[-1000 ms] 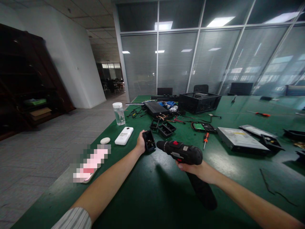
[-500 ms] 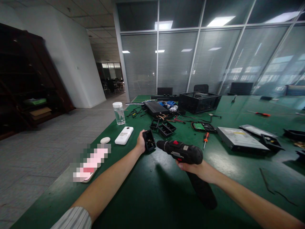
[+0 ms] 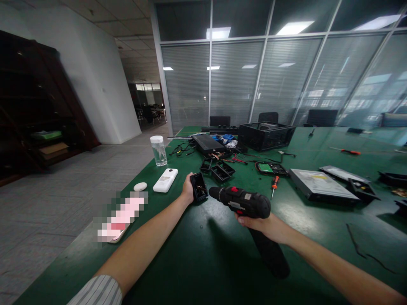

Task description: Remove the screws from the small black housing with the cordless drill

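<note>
Both hands are occupied. By the left hand (image 3: 188, 189), a small black box (image 3: 199, 187) is gripped at its left side, with its open face tilted toward the viewer; small metal pieces (image 3: 201, 190) can be seen inside, but they are too small to be identified. By the right hand (image 3: 259, 223), the handle of a black and red power drill (image 3: 243, 202) is closely held. The chuck of the drill is pointed to the left, at the box, and is placed just beside its right edge. Whether the box is rested on the green table (image 3: 178, 262) cannot be told.

Behind the box, some black frames (image 3: 222, 171) are laid near it. An orange screwdriver (image 3: 275, 183) is seen beyond the drill, and a silver drive (image 3: 321, 184) is placed farther to the right. At the left, a white device (image 3: 165, 181) is set near a clear jar (image 3: 159, 153).
</note>
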A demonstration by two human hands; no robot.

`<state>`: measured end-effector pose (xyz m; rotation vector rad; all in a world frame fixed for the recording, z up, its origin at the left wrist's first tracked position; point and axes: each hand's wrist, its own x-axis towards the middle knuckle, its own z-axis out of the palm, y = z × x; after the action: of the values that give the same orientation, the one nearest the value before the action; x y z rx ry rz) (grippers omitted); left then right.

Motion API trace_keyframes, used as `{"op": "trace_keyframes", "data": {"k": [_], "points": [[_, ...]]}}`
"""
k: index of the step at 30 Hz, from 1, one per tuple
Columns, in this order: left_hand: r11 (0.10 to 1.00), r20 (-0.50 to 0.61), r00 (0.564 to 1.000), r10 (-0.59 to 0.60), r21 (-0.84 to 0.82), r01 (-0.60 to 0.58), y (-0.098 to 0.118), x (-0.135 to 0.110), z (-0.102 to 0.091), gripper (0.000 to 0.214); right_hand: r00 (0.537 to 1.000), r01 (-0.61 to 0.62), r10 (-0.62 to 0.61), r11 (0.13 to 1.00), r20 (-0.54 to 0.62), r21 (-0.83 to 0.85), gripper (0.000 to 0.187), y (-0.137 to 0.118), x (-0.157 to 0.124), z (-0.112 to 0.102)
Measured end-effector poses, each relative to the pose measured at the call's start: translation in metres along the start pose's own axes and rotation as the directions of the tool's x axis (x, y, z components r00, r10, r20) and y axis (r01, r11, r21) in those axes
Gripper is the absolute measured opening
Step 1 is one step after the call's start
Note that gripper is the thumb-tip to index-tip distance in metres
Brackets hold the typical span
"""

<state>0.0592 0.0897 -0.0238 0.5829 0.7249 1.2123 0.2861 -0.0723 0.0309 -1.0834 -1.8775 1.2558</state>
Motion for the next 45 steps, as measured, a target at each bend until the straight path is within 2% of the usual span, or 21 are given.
{"op": "trace_keyframes", "data": {"k": [9, 27, 45], "points": [[1.000, 0.002, 1.000, -0.013, -0.005, 0.013, -0.0002, 0.0001, -0.0004, 0.039, 0.999, -0.033, 0.033, 0.999, -0.010, -0.024, 0.023, -0.0042, -0.0008, 0.0000], [1.000, -0.004, 1.000, -0.019, 0.020, 0.019, -0.0009, 0.0011, -0.0016, 0.039, 1.000, -0.016, 0.016, 1.000, -0.020, 0.011, 0.018, -0.0049, 0.0000, 0.0015], [1.000, -0.009, 1.000, -0.022, 0.018, 0.022, 0.0002, -0.0009, 0.0001, 0.039, 0.999, -0.022, 0.023, 1.000, -0.030, 0.005, 0.027, -0.0004, 0.0003, -0.0001]]}}
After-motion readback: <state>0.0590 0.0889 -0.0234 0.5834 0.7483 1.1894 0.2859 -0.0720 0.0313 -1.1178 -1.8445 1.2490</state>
